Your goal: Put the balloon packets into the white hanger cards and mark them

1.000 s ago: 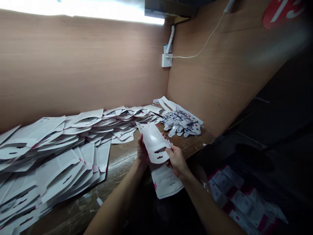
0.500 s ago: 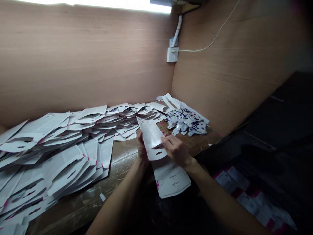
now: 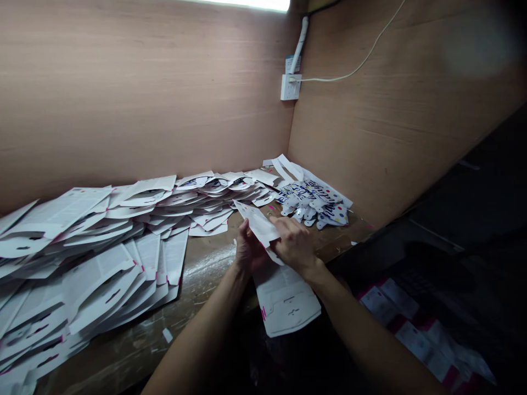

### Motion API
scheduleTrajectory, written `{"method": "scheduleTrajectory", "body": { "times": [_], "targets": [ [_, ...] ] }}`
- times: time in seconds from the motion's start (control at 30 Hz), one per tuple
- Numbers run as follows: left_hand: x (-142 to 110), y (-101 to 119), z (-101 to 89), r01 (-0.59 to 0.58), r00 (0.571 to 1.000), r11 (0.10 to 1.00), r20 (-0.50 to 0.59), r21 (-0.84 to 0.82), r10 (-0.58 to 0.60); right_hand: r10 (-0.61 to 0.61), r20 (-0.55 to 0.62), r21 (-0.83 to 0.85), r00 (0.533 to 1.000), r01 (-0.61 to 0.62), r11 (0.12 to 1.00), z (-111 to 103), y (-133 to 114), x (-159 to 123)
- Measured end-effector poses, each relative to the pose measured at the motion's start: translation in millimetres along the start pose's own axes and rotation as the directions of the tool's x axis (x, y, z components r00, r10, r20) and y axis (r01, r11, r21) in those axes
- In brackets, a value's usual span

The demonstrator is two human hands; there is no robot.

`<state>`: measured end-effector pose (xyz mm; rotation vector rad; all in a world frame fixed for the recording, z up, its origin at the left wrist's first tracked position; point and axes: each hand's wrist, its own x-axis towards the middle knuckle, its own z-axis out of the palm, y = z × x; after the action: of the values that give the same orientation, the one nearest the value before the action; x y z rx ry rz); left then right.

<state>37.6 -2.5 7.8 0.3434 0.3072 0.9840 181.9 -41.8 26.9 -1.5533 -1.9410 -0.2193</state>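
A white paper packaging sleeve (image 3: 257,224) with a hang-hole flap is held between both hands, tilted, its near end bent under the fingers. My left hand (image 3: 248,248) grips its left edge, thumb up. My right hand (image 3: 294,241) is closed on its right side, fingers curled at the opening, which is partly hidden. Beneath the hands a stack of flat white sleeves (image 3: 288,302) with pink edge marks hangs over the table's front edge; what supports it is out of sight. Beyond my right hand lies a pile of white printed foil pieces (image 3: 315,203) with tabs and coloured dots.
Overlapping white sleeves (image 3: 135,219) cover the left and back of the brown table (image 3: 209,258). A wooden panel (image 3: 164,99) stands behind, another at right. A power socket (image 3: 290,86) with a cable is in the corner. Pink-and-white packets (image 3: 424,340) lie low in the dark at right.
The sleeve in my hands has turned and tilted, and its hang-hole end is now folded or hidden. My right hand has closed further over its opening. The view shifted slightly.
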Motion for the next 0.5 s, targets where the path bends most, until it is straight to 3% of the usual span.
{"method": "scheduleTrajectory", "body": {
  "times": [0.2,0.27,0.43,0.5],
  "targets": [
    [-2,3,-3.3,0.005,1.000,1.000,0.005,0.022,-0.005,-0.303,0.058,0.009,0.951,0.303,0.953,6,3,0],
    [-1,6,-5.7,0.002,1.000,0.999,0.002,0.036,-0.002,-0.352,0.035,-0.005,0.936,0.352,0.936,5,5,-2],
    [5,2,-5.3,-0.120,0.992,0.992,-0.028,0.039,0.121,-0.194,-0.136,-0.097,0.972,0.181,0.979,3,0,-11],
    [6,-1,-4.3,-0.102,0.993,0.994,-0.059,0.050,0.105,-0.138,-0.173,-0.102,0.975,0.122,0.987,6,-2,-14]
  ]
}}
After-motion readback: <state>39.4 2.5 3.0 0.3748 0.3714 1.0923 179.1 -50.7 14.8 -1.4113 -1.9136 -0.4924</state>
